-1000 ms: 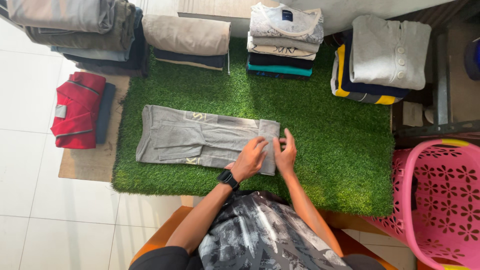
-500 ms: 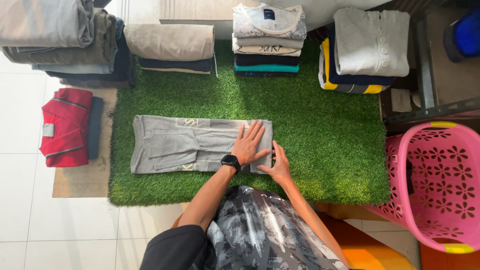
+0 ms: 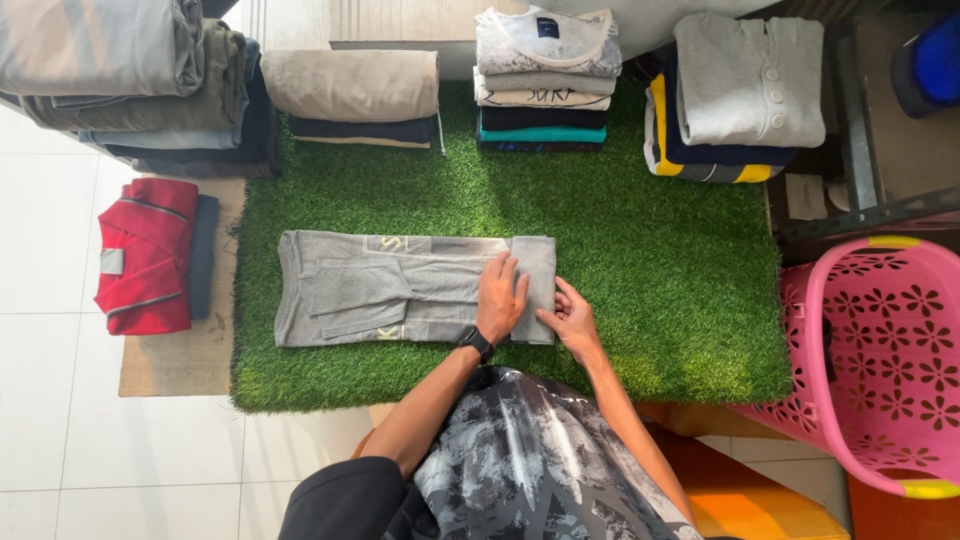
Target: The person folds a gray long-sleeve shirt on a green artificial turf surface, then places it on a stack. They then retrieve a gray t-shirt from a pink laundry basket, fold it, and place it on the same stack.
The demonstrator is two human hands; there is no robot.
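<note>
Your left hand point(image 3: 500, 300) is pressing flat, fingers open, on the folded right end of the grey garment point(image 3: 390, 288) lying on the green turf mat point(image 3: 640, 270); your right hand point(image 3: 572, 318) is pinching that fold's edge. Risk: the fold is springing open if pressure lifts. Long axis is running left–right, away from your grip toward the red shirt point(image 3: 145, 255)

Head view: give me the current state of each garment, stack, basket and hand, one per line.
grey garment: flat on the green mat, folded into a long strip, right end turned over.
left hand: open, palm pressing the fold.
right hand: fingers at the folded edge.
red garment: folded, on the brown mat.
shirt stack: folded, piled.
pink basket: upright, contents unclear.
</note>
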